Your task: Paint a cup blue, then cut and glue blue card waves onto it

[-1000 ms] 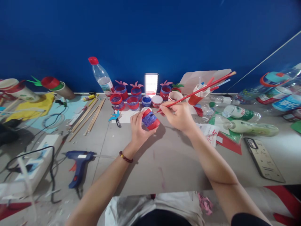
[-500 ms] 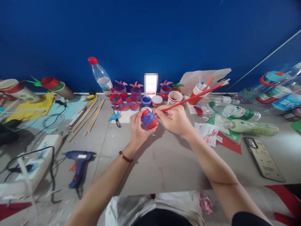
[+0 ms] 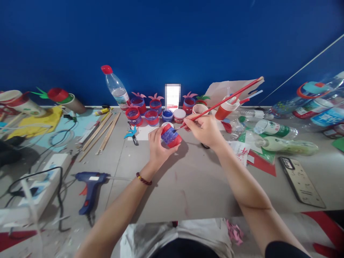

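My left hand (image 3: pixel 156 144) is wrapped round a small cup (image 3: pixel 170 135) painted in red and blue-purple bands, tilted on its side. Between the fingertips of my right hand (image 3: pixel 202 129) is a red-handled paintbrush (image 3: pixel 223 101), its tip touching the blue band and its handle slanting up to the right. Just beyond the cup stand an open jar of blue paint (image 3: pixel 167 115) and a jar with a pale lid (image 3: pixel 179 115). Behind my right hand is a white paper cup (image 3: pixel 200 110). Several similar red and blue cups, one of them a cup (image 3: pixel 133 116) with eyes, stand at the back left.
A glue gun (image 3: pixel 91 188) and a power strip (image 3: pixel 44 186) lie left. Wooden sticks (image 3: pixel 109 134) and a blue clip-like piece (image 3: pixel 130 133) are farther back. Plastic bottles (image 3: pixel 276 127) and a phone (image 3: pixel 302 182) lie right. A tall bottle (image 3: pixel 116 87) leans by the blue wall.
My right hand has shifted slightly right, and the paintbrush handle has swung up more steeply, with its tip now visible on the blue band. My left hand and the cup have barely moved.
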Available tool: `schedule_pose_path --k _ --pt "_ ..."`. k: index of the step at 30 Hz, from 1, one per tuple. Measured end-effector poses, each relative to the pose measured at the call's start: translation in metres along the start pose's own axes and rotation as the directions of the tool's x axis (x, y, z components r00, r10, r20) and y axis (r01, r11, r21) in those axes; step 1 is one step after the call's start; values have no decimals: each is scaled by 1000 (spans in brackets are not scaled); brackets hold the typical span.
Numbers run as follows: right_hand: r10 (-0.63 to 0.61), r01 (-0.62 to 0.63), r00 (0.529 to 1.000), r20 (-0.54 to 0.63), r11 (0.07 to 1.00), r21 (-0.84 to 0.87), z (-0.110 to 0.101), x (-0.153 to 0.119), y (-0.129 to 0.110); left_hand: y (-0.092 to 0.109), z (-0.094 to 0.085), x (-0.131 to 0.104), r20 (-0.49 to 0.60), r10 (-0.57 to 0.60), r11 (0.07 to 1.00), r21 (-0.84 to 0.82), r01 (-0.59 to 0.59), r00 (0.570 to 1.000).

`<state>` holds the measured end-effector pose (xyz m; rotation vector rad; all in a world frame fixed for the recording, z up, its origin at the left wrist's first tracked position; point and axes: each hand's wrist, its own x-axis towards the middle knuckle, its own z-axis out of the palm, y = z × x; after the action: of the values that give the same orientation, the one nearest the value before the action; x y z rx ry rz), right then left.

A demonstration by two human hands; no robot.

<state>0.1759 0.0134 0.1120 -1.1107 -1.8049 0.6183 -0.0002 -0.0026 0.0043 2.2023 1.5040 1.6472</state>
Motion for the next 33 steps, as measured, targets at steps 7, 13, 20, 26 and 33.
schedule_pose_path --k 7,13,20,26,33 --pt "-76 77 997 6 989 -128 -3 1 3 1 0 0 7 -20 1000 10 20 1000" --pt "-109 119 989 96 988 -100 5 -11 -16 -4 2 -1 -11 -5 1000 18 5 1000" --pt "-103 117 985 138 988 -97 9 -14 -22 -3 1 -1 -4 3 1000 26 -2 1000" --pt "-61 67 994 94 995 -68 5 -8 -14 -2 1 -1 0 -20 999 34 20 1000" --pt "-97 95 995 -5 980 -174 -5 -1 -5 -1 0 -1 1 -56 998 17 56 998"
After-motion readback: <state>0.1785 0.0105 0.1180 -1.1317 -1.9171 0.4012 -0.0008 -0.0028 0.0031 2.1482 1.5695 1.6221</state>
